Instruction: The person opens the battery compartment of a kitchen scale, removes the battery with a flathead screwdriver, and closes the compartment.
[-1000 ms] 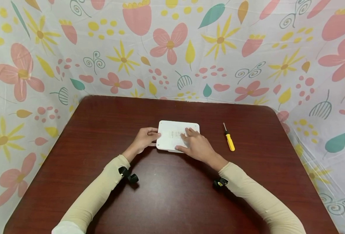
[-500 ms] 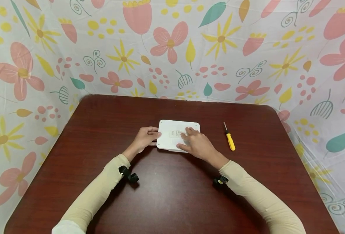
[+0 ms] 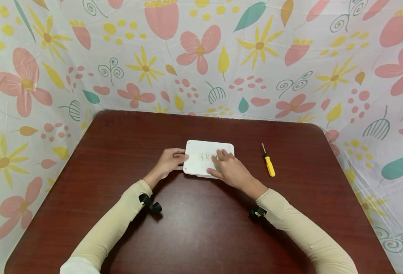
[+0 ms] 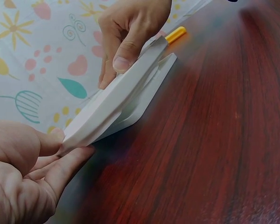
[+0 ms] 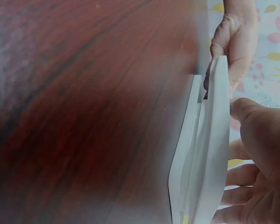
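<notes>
A flat white rectangular device (image 3: 196,148) with rounded corners lies near the middle of the table, its printed label and small corner screws facing up. Its exact kind is not plain. From the side, the left wrist view shows a thick upper body (image 4: 116,100) over a thinner white plate (image 4: 144,105), a gap between them. My left hand (image 3: 168,163) pinches the left edge, thumb on top and fingers underneath. On the right part of the top, the fingers of my right hand (image 3: 231,167) rest spread out, covering part of the label. Its thumb lies near the front edge.
To the right of the device lies a screwdriver (image 3: 269,163) with a yellow handle, its tip pointing away. The dark red-brown wooden table (image 3: 188,228) ends at a flower-printed cloth (image 3: 201,83) behind and at the sides. Both wrists wear black camera mounts.
My right thumb has shifted slightly rightward and away from the device's front edge. The left hand, the device and the screwdriver stay as they were.
</notes>
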